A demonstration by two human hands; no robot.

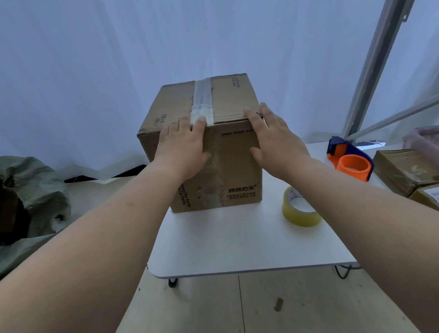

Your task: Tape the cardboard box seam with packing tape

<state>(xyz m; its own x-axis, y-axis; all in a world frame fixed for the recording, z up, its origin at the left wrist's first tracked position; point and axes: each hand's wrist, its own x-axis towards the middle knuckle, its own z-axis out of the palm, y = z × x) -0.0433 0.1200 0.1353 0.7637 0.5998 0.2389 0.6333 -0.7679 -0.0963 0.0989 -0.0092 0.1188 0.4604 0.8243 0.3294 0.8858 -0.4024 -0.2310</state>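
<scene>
A brown cardboard box [236,164] stands closed on a small white table [222,243]. A strip of clear packing tape [202,99] runs along its top seam and folds over the near edge. My left hand [183,148] lies flat on the box's front face, fingertips pressing the tape end at the top edge. My right hand [273,143] rests flat against the front right corner, fingers spread, touching the box. Neither hand holds anything. A roll of yellowish tape [298,209] lies on the table to the right of the box, partly behind my right forearm.
An orange and blue tape dispenser [350,160] sits at the table's right back. Two more cardboard boxes [418,172] lie at the far right. A green sack [17,196] is on the floor at left. White curtain behind; metal frame [380,41] at right.
</scene>
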